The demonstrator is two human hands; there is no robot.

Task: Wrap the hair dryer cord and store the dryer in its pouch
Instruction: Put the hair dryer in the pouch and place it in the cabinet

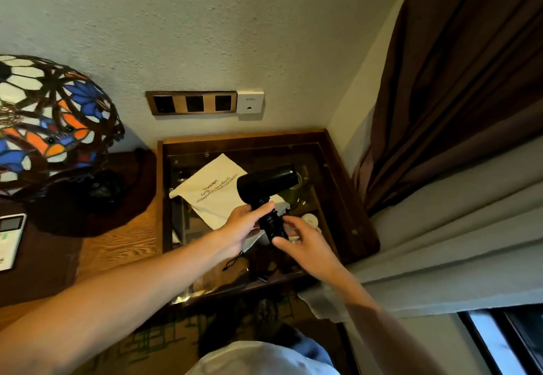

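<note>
my left hand (245, 224) grips the hair dryer (266, 186) handle above the pouch (211, 189); my right hand (305, 245) pinches the wound cord (271, 224). loosen that pinch and the coils could spring undone

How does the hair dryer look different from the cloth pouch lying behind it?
The hair dryer is black and hard-bodied; the pouch is cream cloth with dark printed lettering. The hair dryer is held up in the air, its handle gripped by the left hand with the right hand at its lower end; the pouch lies flat and limp on the glass-topped table, touched by neither hand.
</note>
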